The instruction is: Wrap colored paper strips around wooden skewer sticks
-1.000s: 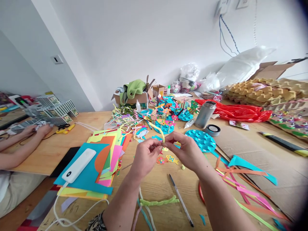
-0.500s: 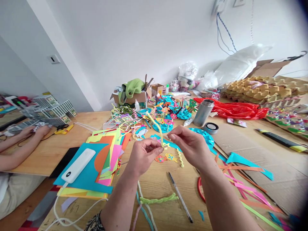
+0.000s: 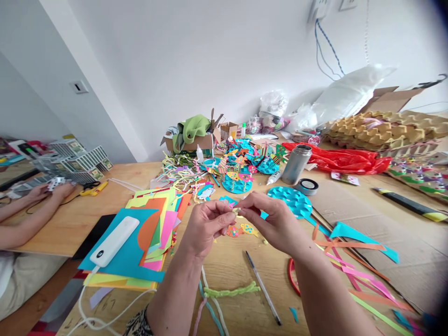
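My left hand (image 3: 210, 226) and my right hand (image 3: 271, 219) meet at the middle of the view, fingertips nearly touching. Between them a small bit of pale yellow pipe cleaner (image 3: 235, 211) shows, pinched by both; the rest of it is hidden by the fingers. Just beneath lie an orange paper fish (image 3: 234, 231) and a yellow paper fish (image 3: 249, 229). A green twisted pipe cleaner (image 3: 233, 291) rests on the wooden table nearer to me, with a pen (image 3: 262, 287) at its right.
Coloured paper with a white power bank (image 3: 114, 241) is stacked at left. Behind are craft scraps (image 3: 182, 175), a metal bottle (image 3: 296, 164) and a blue paper disc (image 3: 290, 201). Paper strips (image 3: 360, 273) lie right. Another person's hands (image 3: 52, 189) work at far left.
My right hand has moved left to my left hand and now pinches the yellow pipe cleaner too. Its long upright end no longer shows.
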The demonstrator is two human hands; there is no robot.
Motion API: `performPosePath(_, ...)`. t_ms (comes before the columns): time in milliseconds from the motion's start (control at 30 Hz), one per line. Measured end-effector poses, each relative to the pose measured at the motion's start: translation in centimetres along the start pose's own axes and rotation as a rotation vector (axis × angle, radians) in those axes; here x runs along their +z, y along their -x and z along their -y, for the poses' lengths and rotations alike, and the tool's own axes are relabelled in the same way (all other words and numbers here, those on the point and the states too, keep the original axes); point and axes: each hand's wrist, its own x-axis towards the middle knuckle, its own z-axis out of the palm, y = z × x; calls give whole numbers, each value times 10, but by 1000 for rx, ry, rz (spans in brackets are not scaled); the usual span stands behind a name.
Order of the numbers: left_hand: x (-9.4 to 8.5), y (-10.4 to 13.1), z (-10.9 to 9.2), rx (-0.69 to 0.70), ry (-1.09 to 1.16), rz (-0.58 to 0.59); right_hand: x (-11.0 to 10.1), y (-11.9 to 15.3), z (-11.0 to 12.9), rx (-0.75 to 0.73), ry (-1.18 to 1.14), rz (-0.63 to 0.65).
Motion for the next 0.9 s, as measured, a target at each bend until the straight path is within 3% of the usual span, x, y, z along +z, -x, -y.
performPosePath(367,9,-8,16,109,142,-211,18,-2,15,168,-5,-34)
performPosePath(667,12,-12,17,155,183,-179,23,0,17,225,43,-39)
performPosePath(900,23,-10,18,189,501,-191,36,3,11,224,211,-117)
